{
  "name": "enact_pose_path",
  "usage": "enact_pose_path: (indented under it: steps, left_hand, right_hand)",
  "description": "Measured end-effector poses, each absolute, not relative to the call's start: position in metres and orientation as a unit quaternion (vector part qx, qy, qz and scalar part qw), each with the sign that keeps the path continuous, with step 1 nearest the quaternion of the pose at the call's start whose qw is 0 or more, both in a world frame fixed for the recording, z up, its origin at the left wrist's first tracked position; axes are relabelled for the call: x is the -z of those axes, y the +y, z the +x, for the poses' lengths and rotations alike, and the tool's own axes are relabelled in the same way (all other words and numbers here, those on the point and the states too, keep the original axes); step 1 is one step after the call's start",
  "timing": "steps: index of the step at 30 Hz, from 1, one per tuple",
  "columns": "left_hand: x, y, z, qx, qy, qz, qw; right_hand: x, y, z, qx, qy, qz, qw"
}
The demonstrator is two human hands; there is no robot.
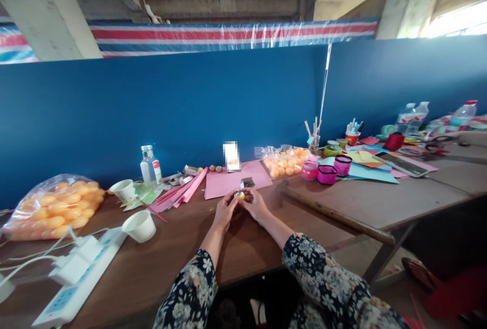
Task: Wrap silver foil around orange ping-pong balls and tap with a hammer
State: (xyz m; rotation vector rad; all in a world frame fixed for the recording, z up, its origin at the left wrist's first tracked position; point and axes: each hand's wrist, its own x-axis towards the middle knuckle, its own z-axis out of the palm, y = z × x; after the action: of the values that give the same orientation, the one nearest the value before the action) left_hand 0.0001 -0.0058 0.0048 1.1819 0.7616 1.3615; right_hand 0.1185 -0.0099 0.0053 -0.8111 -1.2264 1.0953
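Between the fingertips of both hands is a small orange ball (239, 195) with a shiny, metallic-looking upper side. My left hand (225, 208) pinches it from the left, and my right hand (257, 206) from the right; both are closed. They are above the brown table (182, 248), at the near edge of a pink sheet of paper (220, 183). Just beyond the fingers a small dark, glossy piece (248, 183) lies on that sheet. A few shiny round balls (215, 168) sit at the sheet's far edge, beside a blurred-out white object (232, 157).
Clear bags of orange balls stand left (63, 207) and right (285, 161). Nearer on the left are a white paper cup (140, 226) and a power strip (81, 278) with cables. Folded pink papers (182, 192), glass bottles (150, 166) and pink-and-black rolls (326, 174) flank the sheet. A blue partition (213, 100) rises behind.
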Motion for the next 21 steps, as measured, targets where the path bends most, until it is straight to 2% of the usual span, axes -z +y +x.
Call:
enact_pose_path:
  steps: [10, 21]
  left_hand:
    - [-0.0033, -0.0032, -0.0009, -0.588, 0.322, 0.423, 0.609]
    - [-0.0034, -0.0012, -0.0005, -0.587, 0.337, 0.424, 0.602]
  right_hand:
    - [-0.0037, -0.0103, 0.1185, -0.470, -0.539, -0.345, 0.608]
    - [-0.0033, -0.0104, 0.1184, -0.466, -0.544, -0.349, 0.604]
